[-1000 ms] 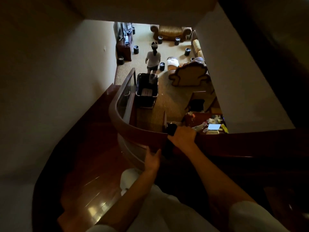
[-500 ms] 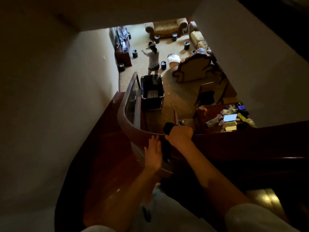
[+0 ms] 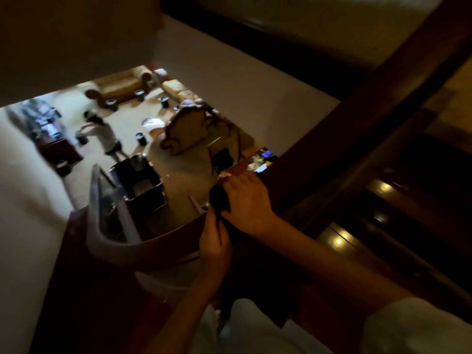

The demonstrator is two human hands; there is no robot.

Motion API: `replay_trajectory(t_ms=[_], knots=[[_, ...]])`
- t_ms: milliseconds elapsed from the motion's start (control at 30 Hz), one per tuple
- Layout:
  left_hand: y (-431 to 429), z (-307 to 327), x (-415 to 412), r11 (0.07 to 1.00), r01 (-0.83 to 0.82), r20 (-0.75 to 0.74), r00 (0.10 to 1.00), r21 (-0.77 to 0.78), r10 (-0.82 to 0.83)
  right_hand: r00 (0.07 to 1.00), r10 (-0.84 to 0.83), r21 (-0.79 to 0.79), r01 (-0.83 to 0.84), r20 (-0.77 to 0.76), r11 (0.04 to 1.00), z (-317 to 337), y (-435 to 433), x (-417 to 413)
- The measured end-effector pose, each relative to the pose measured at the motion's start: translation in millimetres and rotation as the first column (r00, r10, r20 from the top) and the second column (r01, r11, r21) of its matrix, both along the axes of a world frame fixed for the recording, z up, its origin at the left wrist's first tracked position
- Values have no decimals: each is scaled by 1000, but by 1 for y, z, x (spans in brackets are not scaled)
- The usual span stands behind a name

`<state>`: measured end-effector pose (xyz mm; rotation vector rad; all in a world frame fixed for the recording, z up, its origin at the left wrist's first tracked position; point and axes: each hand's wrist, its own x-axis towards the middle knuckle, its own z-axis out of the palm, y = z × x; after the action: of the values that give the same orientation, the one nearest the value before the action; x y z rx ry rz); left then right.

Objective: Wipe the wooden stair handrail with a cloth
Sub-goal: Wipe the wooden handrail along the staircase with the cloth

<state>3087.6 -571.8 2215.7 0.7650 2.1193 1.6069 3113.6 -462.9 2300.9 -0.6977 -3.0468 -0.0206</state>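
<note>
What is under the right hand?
A dark cloth on the handrail, bunched out beside the hand. The right hand covers the rest of it and the rail beneath.

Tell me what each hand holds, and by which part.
The right hand grips the dark cloth by its upper bunch, against the handrail. The left hand seems to pinch its hanging lower end, though the picture is dim.

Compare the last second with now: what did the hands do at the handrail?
The left hand left the side of the handrail, where it lay flat. It moved up and right to the dark cloth, and its fingers now seem to grip the cloth's hanging end. The right hand stays on the cloth atop the rail, at about the same spot.
</note>
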Motion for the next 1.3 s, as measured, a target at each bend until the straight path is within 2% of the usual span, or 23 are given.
replay_trajectory(t_ms=[33,100,167,267,300,433,533,600,667,767,867,967,1033,1133,1200,1300], knots=[[4,6,6,995,102,-63,993,9,-102,998,-51,39,52,-38,998,14,12,18],[7,17,11,969,249,-223,944,2,-242,953,-169,90,197,-250,976,44,42,53],[6,22,10,955,296,-265,920,-9,-288,813,-236,116,346,-532,931,64,71,84],[-14,15,3,960,279,-255,926,-37,-279,604,-291,46,479,-742,877,52,67,88],[-22,11,0,963,264,-250,930,-58,-270,562,-302,-2,471,-770,882,36,52,78],[-40,3,-15,938,325,-171,924,-122,-342,505,-350,-181,353,-789,918,-57,-41,36],[-49,5,-34,929,343,-55,934,-142,-354,310,-565,-468,336,-764,817,-95,-91,9],[-63,5,-44,907,382,-18,920,-179,-391,245,-610,-520,347,-753,781,-92,-95,-1],[-77,4,-50,868,431,-57,888,-245,-457,213,-613,-526,351,-761,775,-76,-80,1],[-90,7,-59,813,495,-115,829,-306,-547,76,-571,-502,394,-817,770,-34,-37,12],[-104,4,-75,805,493,-70,837,-331,-542,17,-519,-451,471,-855,758,-8,-16,19],[-117,-6,-95,753,529,-24,812,-390,-583,-39,-574,-524,463,-818,715,-27,-46,2],[-117,-13,-108,731,558,-55,779,-392,-624,5,-611,-553,417,-792,721,-60,-82,-16],[-105,-29,-133,717,497,-222,724,-489,-653,110,-643,-551,419,-758,722,-107,-119,-41],[-100,-48,-146,697,456,-259,701,-554,-665,100,-606,-504,458,-789,732,-128,-126,-51],[-97,-89,-163,731,515,-258,709,-448,-657,62,-458,-363,522,-887,772,-145,-117,-59]])
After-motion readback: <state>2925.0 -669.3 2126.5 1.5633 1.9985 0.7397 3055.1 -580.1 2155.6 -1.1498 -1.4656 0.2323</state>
